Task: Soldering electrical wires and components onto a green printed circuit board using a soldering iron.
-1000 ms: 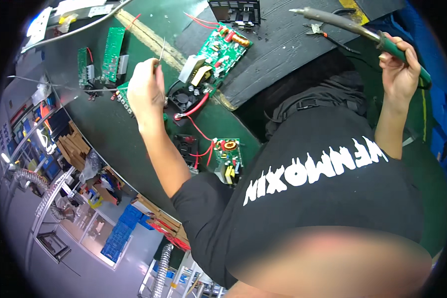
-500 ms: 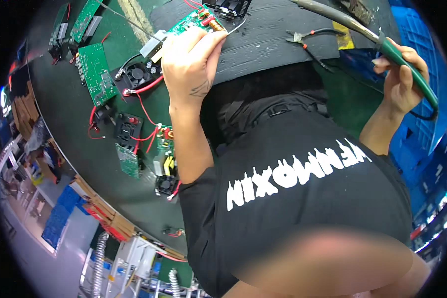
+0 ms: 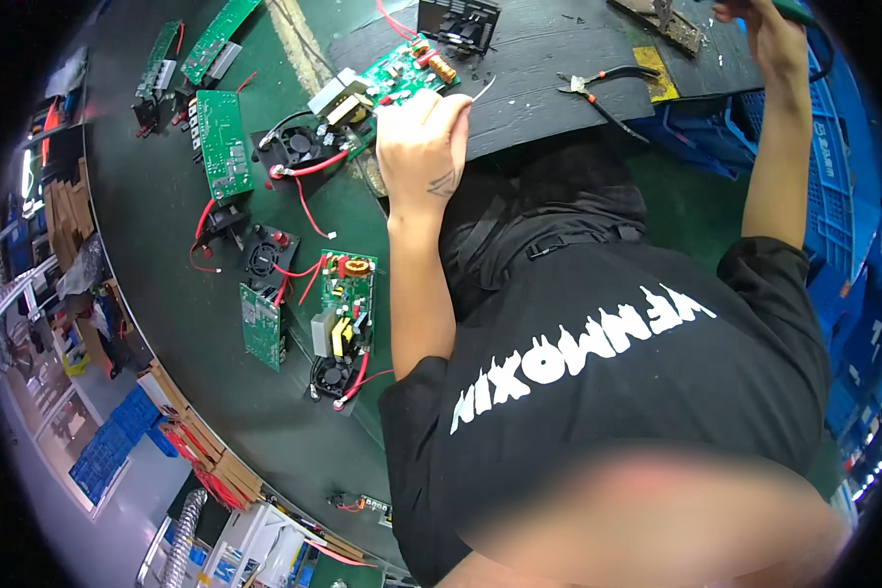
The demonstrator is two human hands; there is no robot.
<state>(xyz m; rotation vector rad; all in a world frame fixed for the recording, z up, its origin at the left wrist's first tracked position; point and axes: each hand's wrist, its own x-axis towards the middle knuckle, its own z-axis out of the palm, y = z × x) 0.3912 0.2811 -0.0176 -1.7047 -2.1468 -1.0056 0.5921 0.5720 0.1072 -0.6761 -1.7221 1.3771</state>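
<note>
My left hand (image 3: 421, 147) is closed in a pinch on a thin silvery wire (image 3: 484, 91), likely solder, whose end sticks out past the fingers. Just beyond it lies a green circuit board (image 3: 392, 74) with a copper coil, red parts and a grey block. At the upper right edge, my right hand (image 3: 776, 44) is wrapped round the green handle of a soldering iron (image 3: 796, 12). Most of the iron is cut off by the frame's top. A grey metal tip hangs over a brown, crusted tray (image 3: 678, 31) to the left of that hand.
Pliers (image 3: 598, 80) with orange and black handles lie on the dark board (image 3: 549, 108) in front of me. A black finned case (image 3: 461, 24) stands behind the circuit board. Several green boards (image 3: 223, 145) with fans and red wires spread leftward. Blue crates (image 3: 825, 186) stand at right.
My right hand has moved up and away with the soldering iron, towards the brown tray. My left hand still pinches the wire and sits a little lower and further right in view.
</note>
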